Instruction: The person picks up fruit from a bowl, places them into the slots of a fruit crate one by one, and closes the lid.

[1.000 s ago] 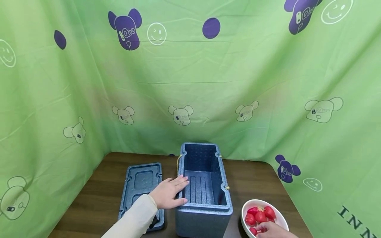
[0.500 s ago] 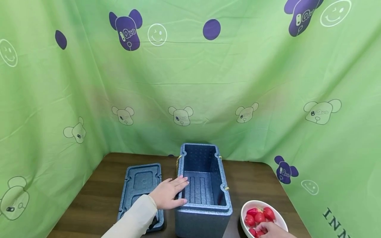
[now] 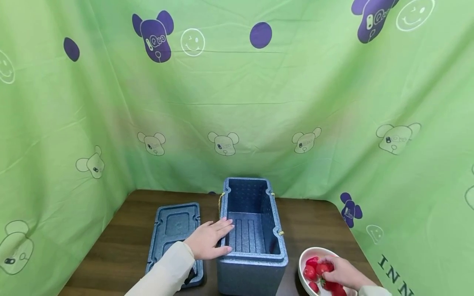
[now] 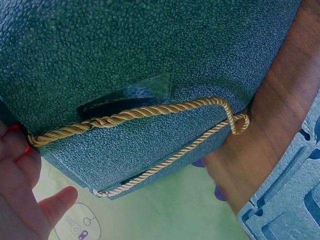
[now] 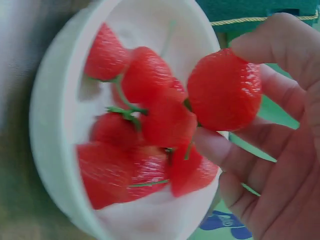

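My left hand (image 3: 209,240) rests on the left rim of a blue foam box (image 3: 252,275), fingers straight and spread over the edge. The box stands uncovered, and its ridged floor shows. Up close in the left wrist view, a gold twisted rope (image 4: 160,110) runs along the box's side, with my left fingers at the rim. At the right, my right hand (image 3: 342,271) is over a white bowl (image 3: 301,271). Between thumb and fingers it pinches a red strawberry (image 5: 225,92). Several more strawberries (image 5: 167,120) with green stems lie in the bowl below.
The blue lid (image 3: 177,222) lies flat on the wooden table (image 3: 122,242), left of the box and partly behind my left sleeve (image 3: 166,267). A green patterned cloth (image 3: 259,82) hangs around the back and sides of the table.
My right hand has moved up and farther over the bowl from its near edge, now with a strawberry in its fingers. The left hand stays on the box rim.
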Motion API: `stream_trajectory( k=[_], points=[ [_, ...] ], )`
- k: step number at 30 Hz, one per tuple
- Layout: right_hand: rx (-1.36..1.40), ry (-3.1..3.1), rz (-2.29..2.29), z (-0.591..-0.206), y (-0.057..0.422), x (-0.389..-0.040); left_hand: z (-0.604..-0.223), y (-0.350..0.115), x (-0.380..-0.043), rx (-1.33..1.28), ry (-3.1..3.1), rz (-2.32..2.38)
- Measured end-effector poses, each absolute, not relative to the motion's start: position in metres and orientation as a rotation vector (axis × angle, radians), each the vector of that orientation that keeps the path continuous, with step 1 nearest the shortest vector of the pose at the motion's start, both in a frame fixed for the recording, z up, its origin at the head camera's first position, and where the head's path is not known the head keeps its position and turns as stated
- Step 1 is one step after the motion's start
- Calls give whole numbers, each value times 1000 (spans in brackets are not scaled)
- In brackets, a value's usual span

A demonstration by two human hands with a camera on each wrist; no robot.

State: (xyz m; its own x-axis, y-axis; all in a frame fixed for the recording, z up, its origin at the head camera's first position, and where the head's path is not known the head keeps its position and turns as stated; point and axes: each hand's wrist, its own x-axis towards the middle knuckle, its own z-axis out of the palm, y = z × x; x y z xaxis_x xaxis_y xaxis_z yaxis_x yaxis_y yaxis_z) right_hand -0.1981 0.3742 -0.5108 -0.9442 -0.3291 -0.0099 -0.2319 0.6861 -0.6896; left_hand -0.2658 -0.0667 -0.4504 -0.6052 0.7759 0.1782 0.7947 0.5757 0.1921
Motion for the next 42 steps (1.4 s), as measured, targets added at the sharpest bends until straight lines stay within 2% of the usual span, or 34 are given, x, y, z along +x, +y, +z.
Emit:
stream_trajectory(
  k=[5,10,33,42],
  points=[
    [-297,2916,-997,-487,370,-202,-447,-64,-265,-1367,-2737,-406],
    [-257,3016,-910,-464,370,-207,-447,-61,-266,-1383,-2737,-401],
    [-676,3179,-776,-415,334,-243,-452,-63,-269,-1343,-2746,-420],
    [-724,3098,-877,-406,313,-255,-452,-65,-267,-1329,-2773,-428]
  ],
)
